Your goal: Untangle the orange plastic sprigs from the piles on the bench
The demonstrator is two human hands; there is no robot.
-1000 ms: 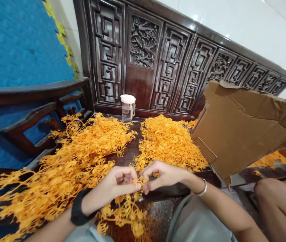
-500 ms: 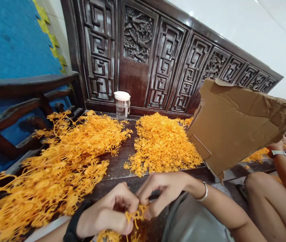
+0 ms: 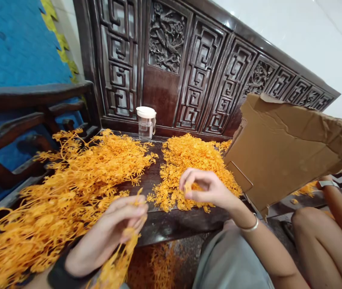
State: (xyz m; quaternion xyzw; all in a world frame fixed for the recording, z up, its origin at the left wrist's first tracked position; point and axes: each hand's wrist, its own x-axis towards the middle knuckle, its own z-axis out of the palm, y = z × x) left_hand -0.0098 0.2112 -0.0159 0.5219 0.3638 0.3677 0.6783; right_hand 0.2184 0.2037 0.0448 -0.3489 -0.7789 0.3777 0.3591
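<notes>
My left hand [image 3: 107, 228], with a black wristband, is closed around an orange plastic branch [image 3: 119, 259] with thin stems, which hangs down below the fingers. A small orange plastic piece [image 3: 188, 186] is pinched between the thumb and fingers of my right hand [image 3: 208, 189]. That hand is above the front part of a pile of small orange pieces [image 3: 189, 154] on the dark wooden bench [image 3: 154, 170]. Left of it lies a larger heap of orange plastic branches [image 3: 77, 192], partly behind my left forearm.
A clear bottle with a white lid [image 3: 146, 123] stands against the carved backrest [image 3: 163, 90]. A cardboard sheet [image 3: 285, 148] leans upright at the right. Beyond it are another person's arm [image 3: 338, 204] and knee [image 3: 308, 228]. More orange branches [image 3: 163, 265] show below the bench edge.
My hands have moved apart. The right one rose over the middle pile with a small orange piece, while the left shifted left and up with the branch.
</notes>
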